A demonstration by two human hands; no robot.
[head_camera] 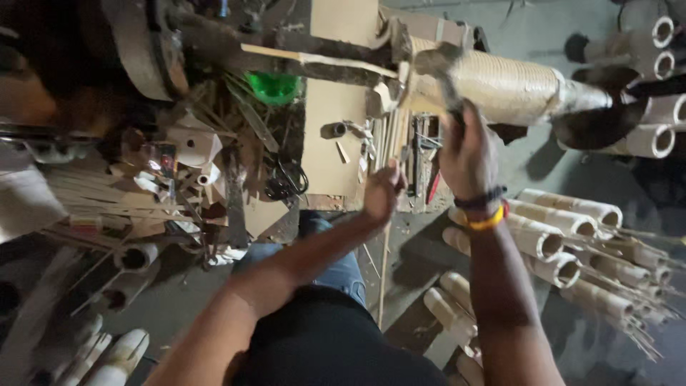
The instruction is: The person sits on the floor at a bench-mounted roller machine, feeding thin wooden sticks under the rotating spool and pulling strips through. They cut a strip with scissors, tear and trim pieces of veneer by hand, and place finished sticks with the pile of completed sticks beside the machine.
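Head view, looking down; picture soft with motion blur, upper left corner dark.

Right hand (468, 154): raised, fingers clenched round a dark handle (450, 96). The handle runs up to a blurred grey head (436, 61), probably a hammer; the blur hides its exact shape. Wrist carries a black band and a yellow band (486, 220).

Left hand (382, 191): closed around a thin strip (384, 268) that hangs down from the fist toward the floor. What the fingers hold above the fist is not readable; the upper end merges with a bundle of slats (389, 136).

Pole (504, 86): a thick pale bamboo pole, lying across the top of the view from centre to right, just above the right hand. Its left end meets a split piece (321, 61) and dark machine parts (150, 50); the joint is hidden by the hammer head and blur. Its right end narrows and passes behind a dark curved shape (597, 125), not identifiable.

Surroundings: bench (332, 121) cluttered with scissors (286, 182), a green cup (274, 86) and scraps. Cut bamboo tubes (564, 225) stacked on the floor at right, more at top right (654, 46), cut off by the frame edge. Thin sticks (643, 286) lie over the stack. Person's jeans (336, 268) show between the arms; lower body hidden by a black shirt (321, 336).
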